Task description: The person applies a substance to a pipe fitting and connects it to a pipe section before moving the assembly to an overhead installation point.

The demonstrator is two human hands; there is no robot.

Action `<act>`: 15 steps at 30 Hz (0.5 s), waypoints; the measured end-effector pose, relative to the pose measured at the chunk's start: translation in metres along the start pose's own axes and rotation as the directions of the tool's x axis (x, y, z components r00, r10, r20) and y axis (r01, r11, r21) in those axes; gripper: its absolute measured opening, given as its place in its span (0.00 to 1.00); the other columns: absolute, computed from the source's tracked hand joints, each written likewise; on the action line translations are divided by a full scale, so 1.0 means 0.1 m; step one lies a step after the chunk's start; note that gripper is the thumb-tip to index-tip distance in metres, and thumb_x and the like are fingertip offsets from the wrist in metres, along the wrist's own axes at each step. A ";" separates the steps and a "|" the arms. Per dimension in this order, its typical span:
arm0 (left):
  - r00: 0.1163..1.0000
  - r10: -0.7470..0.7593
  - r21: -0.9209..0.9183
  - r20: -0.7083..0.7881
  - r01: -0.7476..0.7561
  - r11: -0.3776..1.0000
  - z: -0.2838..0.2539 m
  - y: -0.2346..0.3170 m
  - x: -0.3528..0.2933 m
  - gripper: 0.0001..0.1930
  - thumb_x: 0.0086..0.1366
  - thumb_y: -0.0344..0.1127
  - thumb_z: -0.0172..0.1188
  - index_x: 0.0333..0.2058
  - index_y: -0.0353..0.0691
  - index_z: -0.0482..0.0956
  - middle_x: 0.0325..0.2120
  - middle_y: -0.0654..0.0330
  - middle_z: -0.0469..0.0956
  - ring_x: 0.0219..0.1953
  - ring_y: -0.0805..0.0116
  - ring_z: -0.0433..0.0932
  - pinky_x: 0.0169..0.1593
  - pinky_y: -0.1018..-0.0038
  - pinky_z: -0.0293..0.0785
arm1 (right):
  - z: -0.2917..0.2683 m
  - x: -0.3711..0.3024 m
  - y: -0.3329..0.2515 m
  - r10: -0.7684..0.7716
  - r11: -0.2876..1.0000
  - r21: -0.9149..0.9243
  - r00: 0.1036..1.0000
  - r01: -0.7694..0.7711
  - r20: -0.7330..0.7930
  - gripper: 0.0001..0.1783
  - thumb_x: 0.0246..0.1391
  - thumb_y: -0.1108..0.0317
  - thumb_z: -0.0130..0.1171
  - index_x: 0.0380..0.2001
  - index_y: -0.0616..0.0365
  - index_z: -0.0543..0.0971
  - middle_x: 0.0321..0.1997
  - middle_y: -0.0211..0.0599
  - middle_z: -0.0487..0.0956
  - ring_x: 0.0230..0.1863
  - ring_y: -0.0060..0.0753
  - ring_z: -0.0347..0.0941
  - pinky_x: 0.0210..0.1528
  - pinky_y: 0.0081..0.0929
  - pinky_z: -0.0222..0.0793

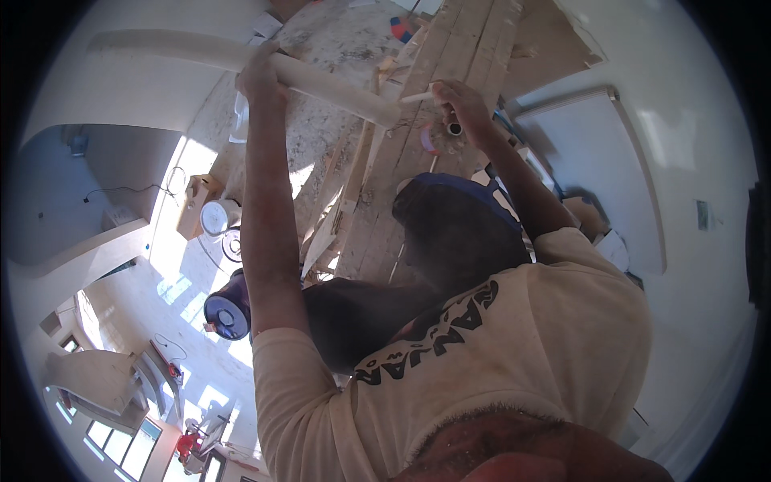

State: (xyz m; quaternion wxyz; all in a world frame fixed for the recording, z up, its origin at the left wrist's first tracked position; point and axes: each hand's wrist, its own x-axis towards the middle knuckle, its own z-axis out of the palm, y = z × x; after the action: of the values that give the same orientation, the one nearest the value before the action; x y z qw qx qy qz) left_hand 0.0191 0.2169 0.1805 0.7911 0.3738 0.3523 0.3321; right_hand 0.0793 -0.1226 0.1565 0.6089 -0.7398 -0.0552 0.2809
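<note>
My left hand [261, 78] is closed round a long pale tube [341, 90], which runs from the white wall side at the left to an end over the planks. My right hand [461, 106] pinches a thin pale stick [418, 98] that points toward the tube's right end. Whether stick and tube touch, I cannot tell. Just below the right hand is a small dark round opening with a pale rim [454, 128]. A pinkish ring-shaped thing [430, 139] lies beside it on the wooden planks [385, 173].
White buckets [218, 217], a cardboard box [198, 201] and a dark drum [227, 313] stand on the floor to the left. A white panel [594, 165] leans at the right. Far below left, a person in red [189, 446] is visible.
</note>
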 end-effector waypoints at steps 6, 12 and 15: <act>1.000 0.022 -0.058 -0.014 -0.023 0.998 -0.03 0.08 -0.05 0.16 0.50 0.21 0.67 0.36 0.21 0.73 0.30 0.46 0.77 0.25 0.52 0.79 0.28 0.60 0.81 | 0.00 0.06 0.09 -0.068 0.998 0.011 0.998 0.068 -0.018 0.23 0.60 0.55 0.62 0.48 0.65 0.78 0.27 0.26 0.75 0.20 0.13 0.65 0.23 0.17 0.63; 0.997 0.028 -0.027 -0.070 -0.030 0.999 -0.08 0.05 0.05 0.12 0.50 0.21 0.67 0.33 0.21 0.77 0.31 0.45 0.77 0.26 0.49 0.80 0.30 0.57 0.83 | 0.14 -0.27 0.22 -0.236 0.970 -0.035 0.970 0.239 0.066 0.23 0.61 0.59 0.62 0.51 0.66 0.75 0.29 0.29 0.77 0.24 0.15 0.70 0.27 0.18 0.67; 0.992 0.030 -0.029 -0.121 -0.034 0.999 -0.09 0.01 0.12 0.13 0.49 0.20 0.67 0.33 0.21 0.76 0.29 0.46 0.77 0.25 0.51 0.80 0.29 0.59 0.82 | 0.17 -0.36 0.27 -0.348 0.928 -0.112 0.934 0.356 0.085 0.23 0.59 0.60 0.63 0.51 0.65 0.75 0.30 0.29 0.77 0.28 0.16 0.73 0.31 0.19 0.70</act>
State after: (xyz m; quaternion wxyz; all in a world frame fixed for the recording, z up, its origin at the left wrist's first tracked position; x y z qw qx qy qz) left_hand 0.0184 0.2298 0.1734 0.7686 0.3462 0.3882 0.3723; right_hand 0.0342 -0.1298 0.1416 0.5995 -0.7453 -0.2240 0.1867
